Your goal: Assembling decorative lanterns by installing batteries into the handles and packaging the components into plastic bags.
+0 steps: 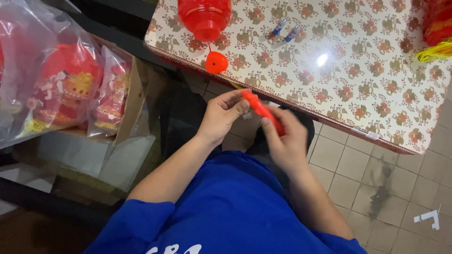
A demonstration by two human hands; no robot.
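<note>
Hands first, in our head view: our left hand (pixel 225 115) pinches the upper end of a slim red plastic piece (pixel 262 111) between thumb and fingers, and our right hand (pixel 282 141) closes around its lower end, so both grip the same piece. The piece sits in the air below the near edge of the desk (pixel 358 70), over our lap and not resting on anything. Its long axis runs on a slant, the top end toward the left hand and the desk's near edge, the bottom end down toward the right hand; the lower tip is hidden inside the right fingers.

On the desk, near its far left corner, a red plastic lantern body (pixel 205 16) lies with its narrow end toward us, and a small red cap (pixel 216 62) hangs just at the left near edge, joined to it by a thin cord. Two small batteries (pixel 285 29) lie side by side beside the lantern body. Yellow tassel strands (pixel 434 51) show at the right edge.

Left of us, a cardboard box (pixel 134 103) holds bagged red lanterns (pixel 66 87). Open tiled floor (pixel 376 174) lies to our right, under the desk's near edge.
</note>
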